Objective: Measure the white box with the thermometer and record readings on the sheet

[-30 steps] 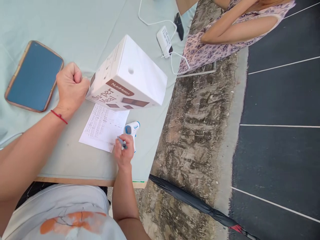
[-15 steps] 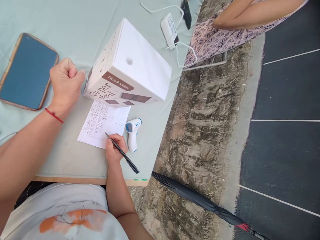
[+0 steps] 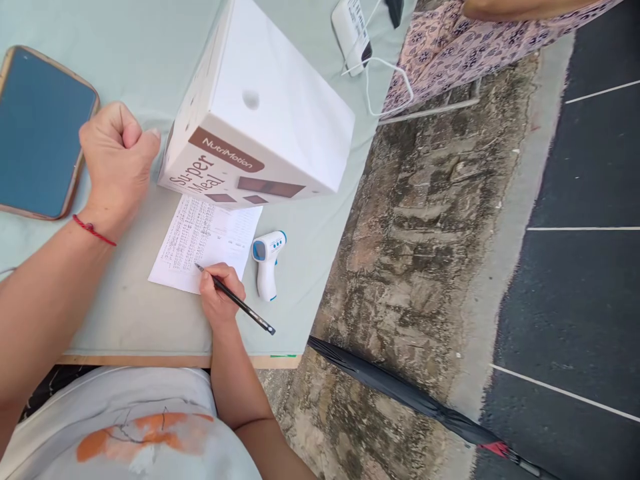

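Note:
A black pen (image 3: 245, 307) is pinched in my right hand (image 3: 220, 292), its tip over the lower part of a paper sheet (image 3: 170, 270) covered in rows of handwriting. The upper part of the sheet disappears behind a tall white box (image 3: 283, 100) lettered "NutriMotion Super Meal". My left hand (image 3: 113, 157) is curled into a fist beside the box, between it and a tablet (image 3: 40, 133) with a dark screen and brown case; nothing shows inside the fist. Right of the sheet lies a white and blue infrared thermometer (image 3: 267, 267).
A pale green cloth (image 3: 135, 313) covers the table. A white device (image 3: 350, 33) with a white cable lies near its right edge. Another person's patterned clothing (image 3: 440, 60) shows at upper right. A folded black umbrella (image 3: 390, 380) leans by the table's corner above rough ground.
The view has come closer, so the box and tablet look larger and shifted. The pen in my right hand has moved slightly left over the sheet. My left fist keeps its shape.

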A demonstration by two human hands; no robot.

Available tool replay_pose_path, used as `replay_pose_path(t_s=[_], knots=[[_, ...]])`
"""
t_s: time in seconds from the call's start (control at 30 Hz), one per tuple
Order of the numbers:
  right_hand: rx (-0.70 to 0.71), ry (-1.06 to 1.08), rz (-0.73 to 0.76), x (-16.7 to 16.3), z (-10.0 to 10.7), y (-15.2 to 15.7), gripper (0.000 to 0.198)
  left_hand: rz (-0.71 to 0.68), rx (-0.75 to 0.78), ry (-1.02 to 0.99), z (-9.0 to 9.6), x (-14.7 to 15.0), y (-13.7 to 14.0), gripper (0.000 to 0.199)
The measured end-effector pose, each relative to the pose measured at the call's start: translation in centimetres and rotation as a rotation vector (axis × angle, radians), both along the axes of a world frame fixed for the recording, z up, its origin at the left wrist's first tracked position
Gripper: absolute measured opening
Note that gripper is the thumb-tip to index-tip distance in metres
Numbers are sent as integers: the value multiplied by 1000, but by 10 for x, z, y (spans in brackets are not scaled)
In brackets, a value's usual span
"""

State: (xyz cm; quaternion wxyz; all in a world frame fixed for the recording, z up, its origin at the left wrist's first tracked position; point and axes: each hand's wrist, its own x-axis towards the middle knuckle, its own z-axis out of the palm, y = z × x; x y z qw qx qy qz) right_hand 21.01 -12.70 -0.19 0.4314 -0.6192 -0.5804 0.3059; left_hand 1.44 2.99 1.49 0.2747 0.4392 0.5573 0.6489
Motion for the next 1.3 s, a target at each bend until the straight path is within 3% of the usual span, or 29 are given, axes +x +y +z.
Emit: replay_pose_path(t_s=[0.23,0.47,1.3], knots=[[100,-160,23,-4,5,3,20,13,79,-77,-5,0,5,49],[224,-114,84,-5,4,5,12,38,49,-132,-1,4,5,46],[182,-103,55,-4,1,3,13,1,38,-156,-4,3,5,41]])
